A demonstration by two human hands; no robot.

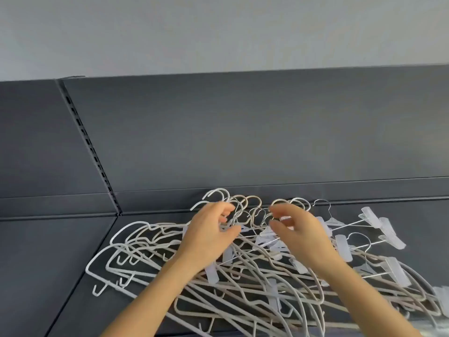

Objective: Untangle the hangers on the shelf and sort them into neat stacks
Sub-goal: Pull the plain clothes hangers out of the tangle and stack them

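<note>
Tangled hangers [243,283], likely light, stiff, snag-prone, heap at the shelf's [80,239] back edge; left hand [209,231] and right hand [300,231] curl at the hooks [254,197], grip unclear.

head view | looks forward at shelf [60,251] | near | single view

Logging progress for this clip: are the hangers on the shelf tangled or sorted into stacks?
Tangled. The hangers lie in one crisscrossed heap on the shelf, hooks overlapping; no separate stacks show.
</note>
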